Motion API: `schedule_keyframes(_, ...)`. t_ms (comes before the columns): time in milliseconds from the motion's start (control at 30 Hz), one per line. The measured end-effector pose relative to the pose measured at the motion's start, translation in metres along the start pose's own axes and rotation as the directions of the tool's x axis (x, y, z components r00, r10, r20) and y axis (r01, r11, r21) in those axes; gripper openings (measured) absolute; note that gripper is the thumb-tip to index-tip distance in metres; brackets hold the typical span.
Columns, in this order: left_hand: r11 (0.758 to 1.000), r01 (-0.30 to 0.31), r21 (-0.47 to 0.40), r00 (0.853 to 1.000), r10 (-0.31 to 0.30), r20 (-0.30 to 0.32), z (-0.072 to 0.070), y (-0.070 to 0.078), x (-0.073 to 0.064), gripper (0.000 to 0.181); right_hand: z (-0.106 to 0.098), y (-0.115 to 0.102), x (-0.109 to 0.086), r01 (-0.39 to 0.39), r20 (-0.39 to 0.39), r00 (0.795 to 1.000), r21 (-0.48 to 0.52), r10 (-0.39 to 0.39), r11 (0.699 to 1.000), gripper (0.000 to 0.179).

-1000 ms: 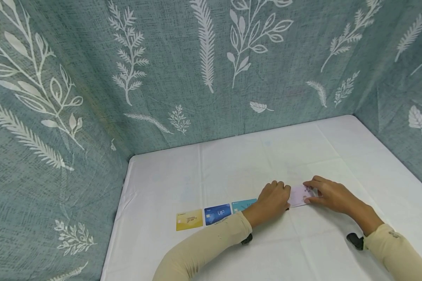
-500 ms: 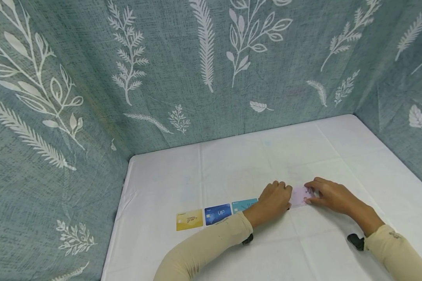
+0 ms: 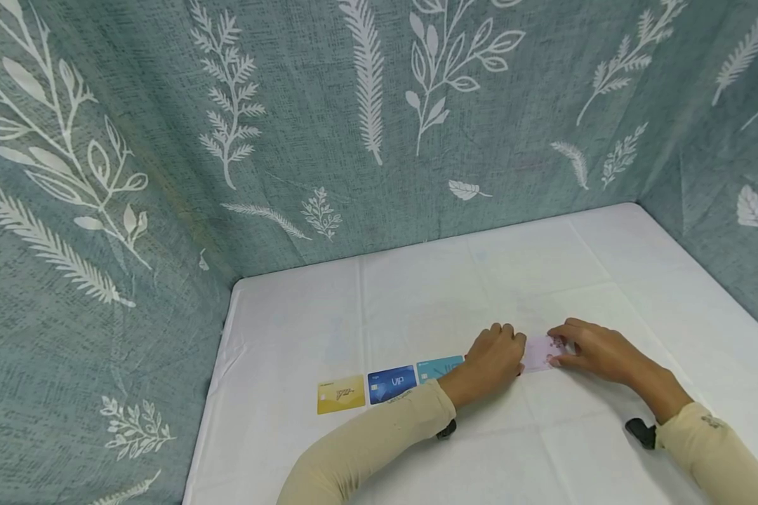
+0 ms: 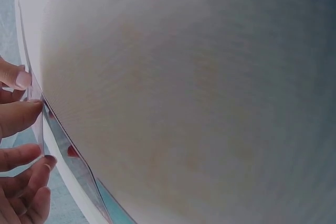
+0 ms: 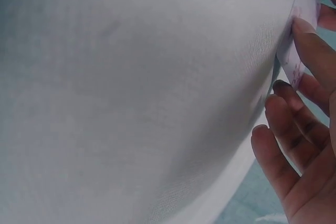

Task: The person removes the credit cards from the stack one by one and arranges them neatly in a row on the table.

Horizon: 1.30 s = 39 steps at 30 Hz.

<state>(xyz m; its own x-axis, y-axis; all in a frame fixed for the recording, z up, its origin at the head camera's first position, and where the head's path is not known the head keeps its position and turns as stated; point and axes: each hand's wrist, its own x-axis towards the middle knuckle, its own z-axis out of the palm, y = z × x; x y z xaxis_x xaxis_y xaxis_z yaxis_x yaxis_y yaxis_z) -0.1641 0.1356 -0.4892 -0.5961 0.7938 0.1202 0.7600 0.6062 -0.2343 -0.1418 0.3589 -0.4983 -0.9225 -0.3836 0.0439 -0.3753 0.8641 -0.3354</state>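
A pale pink card (image 3: 535,353) with dark print at its right end lies between the two hands, flat on or close to the white tabletop. My right hand (image 3: 596,351) pinches its right end by the edges, thumb on the near side and index finger on the far side. At its left end, my left hand (image 3: 493,363) holds it, with thumb and finger at the card's edges in the left wrist view. Under the left hand lies another card with red marks (image 4: 72,151), mostly hidden. A teal card (image 3: 439,368) sits left of that hand, partly covered by the wrist.
Farther left in the same row lie a blue VIP card (image 3: 391,384) and a gold card (image 3: 341,394). The white cloth-covered table (image 3: 417,301) backs onto a green leaf-patterned curtain (image 3: 328,126). Black wrist devices (image 3: 640,433) hang below both wrists.
Both hands and the pale pink card have shifted very slightly to the right. The grip of each hand looks the same, and the gold, blue and teal cards stay in place.
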Motion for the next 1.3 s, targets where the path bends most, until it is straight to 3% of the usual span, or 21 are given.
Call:
schedule_keyframes(167,1.000,0.004,-0.002,1.000,-0.004,0.007,-0.0005,-0.0006,0.0005,0.034,-0.0009,0.0005,0.0012,0.007,0.002,1.000,0.011,-0.007,1.000,0.048)
schedule_keyframes(600,0.998,0.024,-0.059,0.994,-0.017,0.108,-0.0058,0.0020,0.0034,0.039,-0.0038,0.0015,0.0028,-0.003,0.036,0.999,0.003,0.003,1.000,0.045)
schedule_keyframes(1300,0.997,0.027,-0.073,0.990,-0.016,0.141,-0.0040,0.0026,0.0028,0.038,-0.0025,0.0020,0.0024,0.022,0.036,0.999,0.041,-0.024,0.999,0.040)
